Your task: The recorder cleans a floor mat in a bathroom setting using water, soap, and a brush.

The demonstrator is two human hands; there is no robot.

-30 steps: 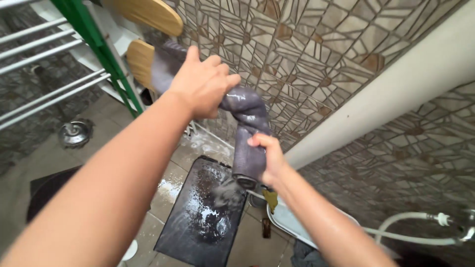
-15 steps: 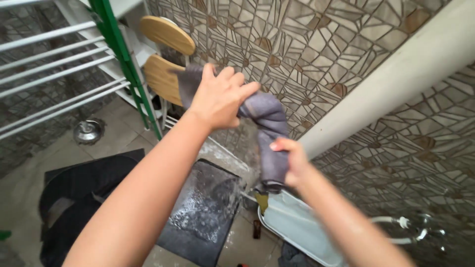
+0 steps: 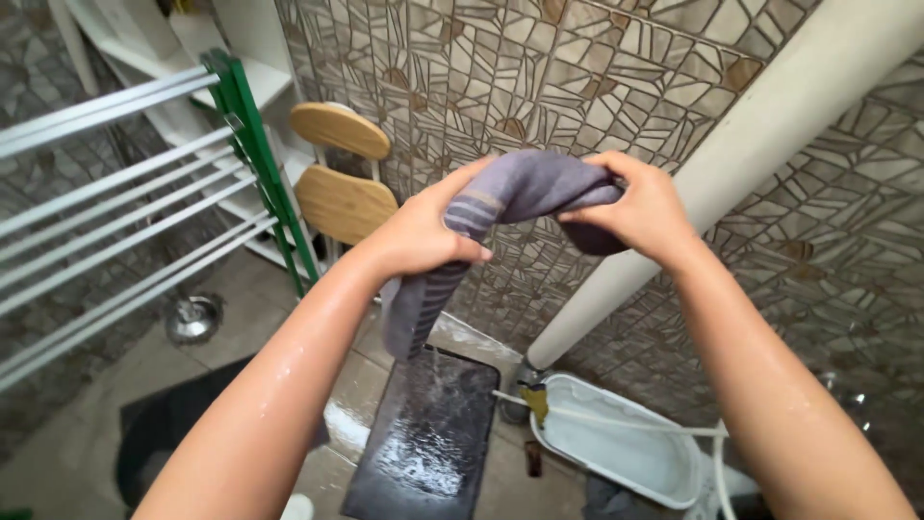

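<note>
The person holds a wet grey cloth (image 3: 525, 193) up in front of the patterned tile wall (image 3: 597, 67), with 2 hands. The left hand (image 3: 423, 236) is clenched around the striped part, and 1 end hangs down from it, dripping. The right hand (image 3: 640, 207) grips the other end, just beside the white pipe (image 3: 731, 164). Water falls on the dark mat (image 3: 428, 433) on the floor, left of the white basin (image 3: 616, 443). To wring it well, I think both fists should stay tight and turn in opposite ways, keeping the cloth over the mat, away from the wooden chair (image 3: 342, 173) and the drying rack (image 3: 125, 221).
</note>
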